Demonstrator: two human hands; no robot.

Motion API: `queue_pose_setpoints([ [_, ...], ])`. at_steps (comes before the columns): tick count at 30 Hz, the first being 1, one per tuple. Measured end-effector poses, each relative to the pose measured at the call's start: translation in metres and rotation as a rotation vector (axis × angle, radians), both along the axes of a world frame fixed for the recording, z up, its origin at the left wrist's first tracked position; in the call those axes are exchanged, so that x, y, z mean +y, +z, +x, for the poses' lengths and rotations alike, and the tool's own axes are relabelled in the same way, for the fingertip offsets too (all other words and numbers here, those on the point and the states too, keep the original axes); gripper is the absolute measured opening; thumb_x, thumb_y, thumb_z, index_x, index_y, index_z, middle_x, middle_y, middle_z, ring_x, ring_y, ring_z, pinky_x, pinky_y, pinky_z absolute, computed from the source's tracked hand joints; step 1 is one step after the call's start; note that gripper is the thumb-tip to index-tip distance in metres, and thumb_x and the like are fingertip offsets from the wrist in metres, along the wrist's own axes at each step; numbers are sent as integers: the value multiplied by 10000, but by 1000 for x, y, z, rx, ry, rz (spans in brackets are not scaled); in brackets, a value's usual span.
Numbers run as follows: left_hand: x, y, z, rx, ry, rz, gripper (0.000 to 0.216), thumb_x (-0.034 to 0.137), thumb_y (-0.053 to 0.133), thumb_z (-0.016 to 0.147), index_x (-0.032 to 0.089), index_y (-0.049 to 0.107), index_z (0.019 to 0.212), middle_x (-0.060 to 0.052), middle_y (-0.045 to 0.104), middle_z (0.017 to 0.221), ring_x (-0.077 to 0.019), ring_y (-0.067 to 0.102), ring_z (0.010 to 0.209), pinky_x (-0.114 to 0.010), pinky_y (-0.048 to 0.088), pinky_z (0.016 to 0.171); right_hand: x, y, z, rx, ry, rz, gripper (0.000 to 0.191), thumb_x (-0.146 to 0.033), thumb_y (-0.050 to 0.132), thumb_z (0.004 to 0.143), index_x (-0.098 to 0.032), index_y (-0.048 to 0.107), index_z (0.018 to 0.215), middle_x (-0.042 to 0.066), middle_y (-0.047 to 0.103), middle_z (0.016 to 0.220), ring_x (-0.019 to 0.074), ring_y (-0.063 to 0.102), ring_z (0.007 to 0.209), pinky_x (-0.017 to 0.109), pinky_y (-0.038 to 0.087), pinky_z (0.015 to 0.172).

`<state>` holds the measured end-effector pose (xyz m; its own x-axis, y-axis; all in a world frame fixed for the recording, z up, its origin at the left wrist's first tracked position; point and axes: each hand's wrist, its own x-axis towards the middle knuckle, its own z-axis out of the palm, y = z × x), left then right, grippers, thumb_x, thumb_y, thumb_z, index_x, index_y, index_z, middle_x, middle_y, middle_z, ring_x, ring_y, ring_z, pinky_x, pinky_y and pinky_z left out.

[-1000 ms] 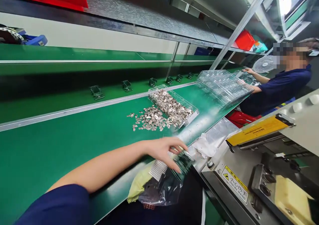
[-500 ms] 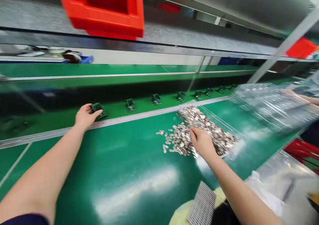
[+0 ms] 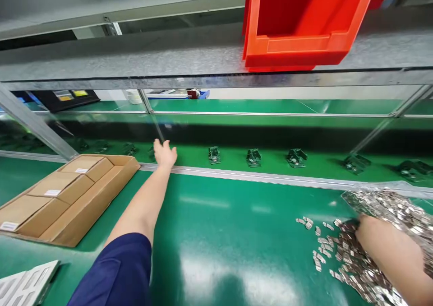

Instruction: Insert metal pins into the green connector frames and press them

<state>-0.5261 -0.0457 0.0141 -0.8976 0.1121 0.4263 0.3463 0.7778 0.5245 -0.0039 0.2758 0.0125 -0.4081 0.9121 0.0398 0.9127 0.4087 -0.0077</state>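
My left hand (image 3: 165, 153) reaches over the green belt at the back, its fingers spread and nothing visible in them. A small green circuit-board assembly (image 3: 152, 154) sits just left of it, partly hidden by the hand. To the right along the belt stand more circuit-board assemblies, the closest being one board (image 3: 214, 155). At the right, my right hand (image 3: 382, 240) is at a heap of small silvery metal pieces (image 3: 352, 252). Its fingertips are blurred and hidden at the heap. Behind it, a clear plastic bag or tray (image 3: 402, 204) holds many more metal pieces.
A cardboard box (image 3: 81, 206) with several labelled brown cartons lies at the left. Below it is a white slotted tray (image 3: 29, 285). A metal rail (image 3: 237, 174) separates the green table (image 3: 216, 224) from the belt. Overhead, a red bin (image 3: 304, 48) rests on a grey shelf.
The view has swung left, bringing the cardboard box in. My left hand has left the circuit board its fingers were around and opened farther left. My right hand stays by the metal pieces.
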Motion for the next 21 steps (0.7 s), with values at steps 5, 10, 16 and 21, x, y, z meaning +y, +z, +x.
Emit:
queue_pose_setpoints([
  [5, -47, 10, -30, -79, 79, -128, 361, 149, 565, 740, 87, 595, 1094, -276, 572, 1207, -427, 428, 1249, -589, 396, 937, 3, -10, 8, 175, 68, 64, 234, -147, 551, 764, -183, 737, 902, 182, 672, 865, 185, 529, 467, 317, 283, 469],
  [10, -50, 17, -18, 38, -6, -208, 197, 185, 519, 744, 118, 646, 878, -213, 667, 934, -391, 495, 1114, -526, 383, 904, 6, -17, 16, 224, 99, 40, 182, -209, 539, 797, -192, 716, 834, 143, 658, 778, 221, 578, 526, 329, 375, 528],
  [16, -29, 11, 81, 320, -321, -239, 214, 277, 510, 808, 181, 668, 916, -88, 687, 770, -272, 570, 939, -404, 348, 873, -40, 5, 20, 466, 221, 135, 134, -315, 519, 827, -237, 627, 803, 115, 668, 837, 309, 632, 729, 365, 429, 595],
  [21, -19, -15, 201, 435, -675, -283, 152, 236, 543, 825, 234, 695, 815, -33, 700, 710, -210, 602, 801, -377, 325, 810, -123, 28, 23, 790, 238, -320, 310, -520, 553, 797, -221, 607, 856, 61, 667, 704, 242, 650, 594, 334, 519, 557],
])
